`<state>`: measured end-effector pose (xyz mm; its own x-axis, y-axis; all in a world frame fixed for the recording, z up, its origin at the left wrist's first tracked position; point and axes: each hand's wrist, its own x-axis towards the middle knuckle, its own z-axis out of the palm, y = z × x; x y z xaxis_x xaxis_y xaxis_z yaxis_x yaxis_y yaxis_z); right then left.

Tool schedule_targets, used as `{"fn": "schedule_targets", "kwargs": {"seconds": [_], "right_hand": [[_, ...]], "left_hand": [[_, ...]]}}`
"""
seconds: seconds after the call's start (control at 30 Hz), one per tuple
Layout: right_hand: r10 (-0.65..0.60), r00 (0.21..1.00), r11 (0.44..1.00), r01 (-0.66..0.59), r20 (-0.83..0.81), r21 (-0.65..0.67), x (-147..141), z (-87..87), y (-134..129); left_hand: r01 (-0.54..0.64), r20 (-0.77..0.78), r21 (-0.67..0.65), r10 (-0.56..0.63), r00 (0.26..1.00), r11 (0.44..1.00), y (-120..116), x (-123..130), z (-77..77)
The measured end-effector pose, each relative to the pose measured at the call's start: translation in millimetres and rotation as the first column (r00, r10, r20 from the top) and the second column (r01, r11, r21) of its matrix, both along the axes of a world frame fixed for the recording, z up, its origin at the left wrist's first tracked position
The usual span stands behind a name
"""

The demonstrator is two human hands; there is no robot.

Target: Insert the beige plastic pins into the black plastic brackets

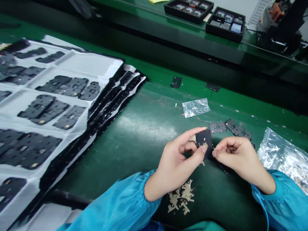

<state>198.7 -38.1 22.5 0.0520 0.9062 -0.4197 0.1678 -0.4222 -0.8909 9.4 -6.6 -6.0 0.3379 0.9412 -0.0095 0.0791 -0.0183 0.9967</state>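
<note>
**Item:** a thin black perforated plate [204, 143], upright and slightly tilted, held above the green bench mat [146, 154] near the middle of the scene. A small tan strip [204, 147] lies against its near face, under the thumb.

**Hands:** the left hand [176, 162] is closed on the plate's left side, gripping it between thumb and curled fingers. The right hand [240, 157] is curled, with thumb and forefinger pinched together at the plate's right edge. Whether they hold anything small there is too hidden to tell. Both wrists end in blue gathered sleeves [269, 189].

**Directly around:** a loose pile of tan strips [181, 197] lies on the mat just nearer than the hands. Several black plates [237, 129] lie overlapped just beyond the right hand, and a single black plate [218, 127] lies just beside them on the left. A small clear plastic bag [196, 107] lies farther off. A larger crumpled clear bag [284, 160] lies at right, beside the right hand.

**Left of the hands:** stacked white trays [89, 64] hold rows of black plates in their compartments.

**Far side:** two black parts [176, 82] lie on the bench's green edge. Beyond, on a raised green shelf, stand two black trays of small parts [225, 24] and a black-and-white machine [276, 29] at far right.
</note>
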Motion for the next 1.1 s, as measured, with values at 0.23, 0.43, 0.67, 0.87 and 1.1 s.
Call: {"fn": "schedule_targets", "kwargs": {"seconds": [0.23,0.43,0.67,0.87,1.1], "right_hand": [[0.005,1.000,1.000,-0.005,-0.018,-0.019,0,0.4,0],[0.003,1.000,1.000,-0.003,-0.006,-0.011,1,0.1,-1],[0.007,1.000,1.000,-0.007,-0.017,-0.011,2,-0.9,-1],[-0.002,1.000,1.000,0.002,-0.010,-0.018,2,-0.6,-1],[-0.011,0.997,0.998,0.007,-0.074,-0.055,2,2.9,2]], "left_hand": [[0.006,0.025,-0.014,-0.006,1.000,1.000,-1,0,1.5],[-0.005,0.047,0.002,0.005,0.999,1.000,0,1,0.6],[-0.009,0.063,-0.034,0.011,0.998,0.999,0,0,0.6],[0.020,0.127,-0.138,-0.002,0.992,0.990,3,1,3.8],[0.086,0.196,-0.280,-0.031,0.980,0.956,8,-1,14.1]]}}
